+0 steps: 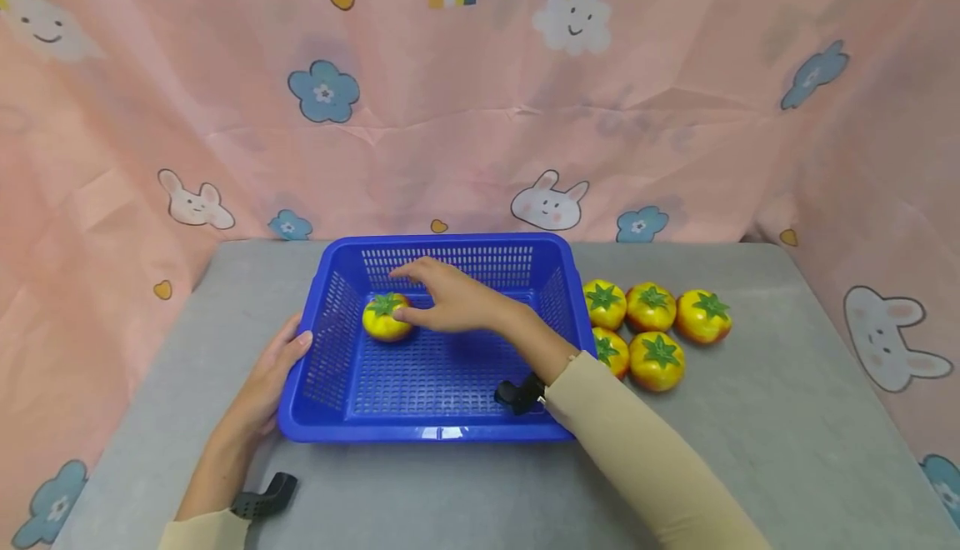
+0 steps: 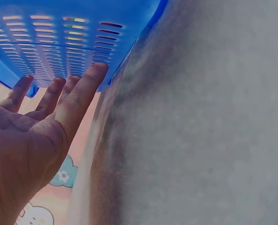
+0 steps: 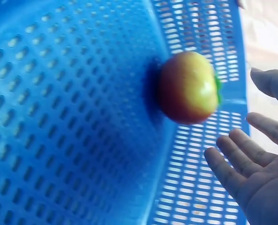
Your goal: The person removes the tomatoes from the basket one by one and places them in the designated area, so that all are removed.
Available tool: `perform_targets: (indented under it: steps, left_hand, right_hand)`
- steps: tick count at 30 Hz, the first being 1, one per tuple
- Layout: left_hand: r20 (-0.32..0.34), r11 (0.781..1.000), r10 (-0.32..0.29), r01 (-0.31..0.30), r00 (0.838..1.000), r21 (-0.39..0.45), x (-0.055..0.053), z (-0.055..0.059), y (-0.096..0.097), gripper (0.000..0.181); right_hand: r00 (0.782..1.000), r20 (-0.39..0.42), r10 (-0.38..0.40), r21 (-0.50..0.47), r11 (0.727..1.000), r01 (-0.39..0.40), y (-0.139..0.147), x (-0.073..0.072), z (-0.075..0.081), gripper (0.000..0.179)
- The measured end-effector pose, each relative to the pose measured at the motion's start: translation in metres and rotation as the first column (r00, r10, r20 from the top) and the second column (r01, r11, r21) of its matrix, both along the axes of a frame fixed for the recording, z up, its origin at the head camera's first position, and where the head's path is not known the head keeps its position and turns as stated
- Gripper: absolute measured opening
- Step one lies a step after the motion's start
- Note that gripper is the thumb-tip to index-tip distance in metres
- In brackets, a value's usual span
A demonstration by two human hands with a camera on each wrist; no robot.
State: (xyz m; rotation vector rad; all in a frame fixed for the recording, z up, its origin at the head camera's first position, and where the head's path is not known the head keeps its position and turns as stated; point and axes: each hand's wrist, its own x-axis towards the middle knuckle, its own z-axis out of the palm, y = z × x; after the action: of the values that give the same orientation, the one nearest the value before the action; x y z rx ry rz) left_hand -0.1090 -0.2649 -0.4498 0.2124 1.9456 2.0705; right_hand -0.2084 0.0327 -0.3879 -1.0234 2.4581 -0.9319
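A blue plastic basket (image 1: 442, 432) with slotted walls stands on the table. Inside, near its left wall, lies one round yellow-and-red fruit (image 1: 382, 329) with a green star-shaped leaf top, perhaps a persimmon. My right hand (image 1: 457, 296) hovers over the basket with its fingers spread and nothing held; the right wrist view shows a gap between the fingers (image 3: 230, 171) and the fruit (image 3: 188, 89). At the basket's left side, my left hand (image 1: 262, 375) touches the outer wall with fairly straight fingers (image 2: 83, 96), and one fingertip lies at the rim.
Several similar fruits (image 1: 657, 361) sit grouped on the grey table (image 1: 780, 417) right of the basket, the nearest ones close to its wall. A pink printed cloth (image 1: 450, 150) hangs behind and beside the table. Each wrist wears a black camera strap (image 1: 262, 498).
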Motion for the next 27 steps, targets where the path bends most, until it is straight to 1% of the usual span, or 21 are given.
perform_targets:
  steps: [5,10,14,21,27]
  left_hand:
    - [-0.003,1.000,0.008,-0.008,1.000,-0.013,0.000,0.000,-0.001,0.049]
    - [0.000,0.999,0.013,-0.013,1.000,-0.042,0.001,0.000,0.000,0.056]
    - [0.000,0.998,0.014,-0.014,1.000,-0.053,0.000,0.000,0.001,0.059]
    - [-0.010,0.998,0.013,-0.014,1.000,-0.061,-0.001,0.001,0.001,0.060]
    - [-0.006,0.999,0.015,-0.015,1.000,-0.046,0.000,0.000,0.000,0.058]
  right_hand:
    - [1.000,0.016,0.019,0.041,0.999,-0.019,-0.007,-0.002,-0.006,0.065]
    - [0.999,-0.005,0.044,0.073,0.996,-0.043,-0.011,-0.004,-0.012,0.067]
    - [0.998,-0.002,0.060,0.073,0.996,-0.060,-0.013,-0.003,-0.016,0.070]
    - [0.998,0.015,0.060,0.082,0.995,-0.061,-0.016,-0.002,-0.020,0.072]
    - [0.998,0.017,0.064,0.095,0.993,-0.065,-0.019,0.000,-0.021,0.071]
